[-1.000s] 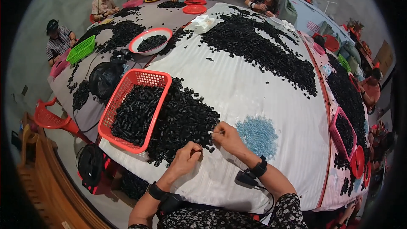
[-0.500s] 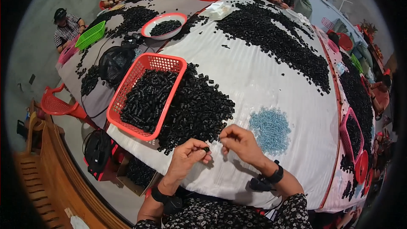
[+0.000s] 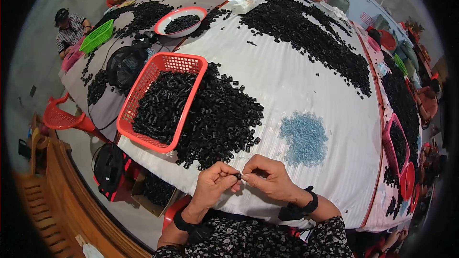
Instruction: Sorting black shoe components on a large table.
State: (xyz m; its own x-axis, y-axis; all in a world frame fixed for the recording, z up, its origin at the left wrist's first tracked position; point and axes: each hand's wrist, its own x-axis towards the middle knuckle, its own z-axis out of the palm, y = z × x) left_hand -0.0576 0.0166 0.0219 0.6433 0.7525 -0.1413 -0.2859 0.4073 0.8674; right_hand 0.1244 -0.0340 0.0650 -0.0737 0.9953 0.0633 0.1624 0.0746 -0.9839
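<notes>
Left hand (image 3: 213,183) and right hand (image 3: 268,177) meet at 6 o'clock of worktop (image 3: 287,81), fingertips pinched together on small black part (image 3: 238,176). Part sits between both grips, long axis roughly 9-to-3 o'clock, equally near each hand. Black parts heap (image 3: 220,117) at 12 o'clock of hands; red basket (image 3: 160,99) at 11; blue pieces (image 3: 304,137) at 1.

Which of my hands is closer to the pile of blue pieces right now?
Right. Your right hand sits just below-left of the blue pile; your left hand is farther left, by the black pieces.
</notes>
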